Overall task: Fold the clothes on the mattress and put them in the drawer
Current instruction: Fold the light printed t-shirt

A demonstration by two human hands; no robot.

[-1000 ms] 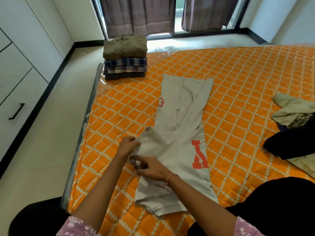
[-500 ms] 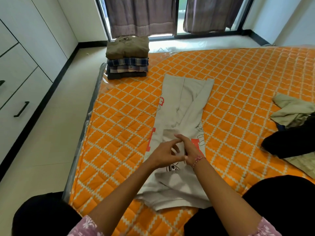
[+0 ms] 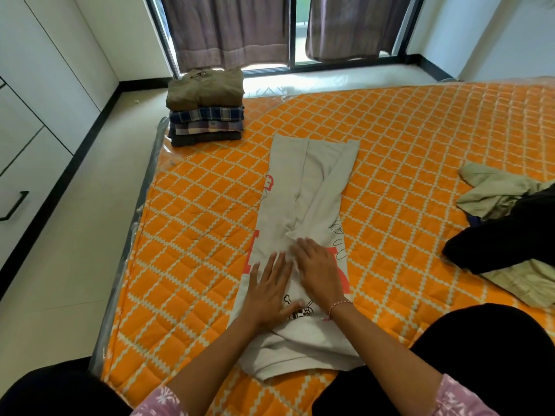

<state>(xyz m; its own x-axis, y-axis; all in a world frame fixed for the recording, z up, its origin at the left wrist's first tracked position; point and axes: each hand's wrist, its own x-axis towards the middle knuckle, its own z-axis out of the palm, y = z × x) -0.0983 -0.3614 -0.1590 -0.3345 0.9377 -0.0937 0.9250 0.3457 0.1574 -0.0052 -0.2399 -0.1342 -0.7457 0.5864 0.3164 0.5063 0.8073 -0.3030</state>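
Now both hands' fingers lie flat, gripping nothing, on the beige shirt point(image 3: 303, 187), mid-mattress point(image 3: 195, 223).

Premises: a home bedroom. Evidence: an orange quilted mattress point(image 3: 420, 163) on the floor, white built-in drawers point(image 3: 27, 175), curtains point(image 3: 228, 28) over a glazed door.

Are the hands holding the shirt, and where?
Nothing is held. The left hand and right hand lie flat, pressing the middle of the beige shirt.
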